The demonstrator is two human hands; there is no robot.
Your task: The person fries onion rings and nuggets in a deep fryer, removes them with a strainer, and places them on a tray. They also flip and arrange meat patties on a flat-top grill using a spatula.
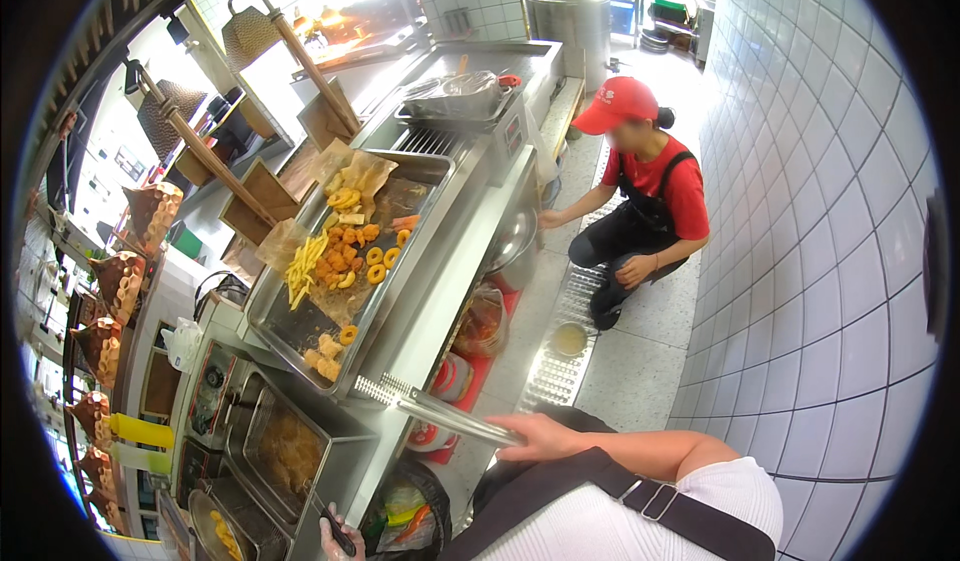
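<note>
My right hand [534, 436], bare, is closed around the handle end of steel tongs [457, 417]. The tongs' perforated tips reach over the near corner of a steel tray [271, 326]. At the bottom edge, my left hand [330, 540], in a clear plastic glove, grips a black handle [343, 537] beside a fryer. In that fryer, a wire basket [289, 441] holds browned food in oil. On the tray lie French fries [304, 265], fried chicken pieces [339, 259], fried rings [376, 273] and breaded pieces [322, 358], partly on brown paper.
A person in a red cap [619, 103] squats in the aisle, one hand near a steel bowl [514, 238] beneath the counter. A floor drain grate [559, 370] runs along the aisle; a tiled wall [810, 261] bounds the right. A lined bin [409, 508] stands below the counter.
</note>
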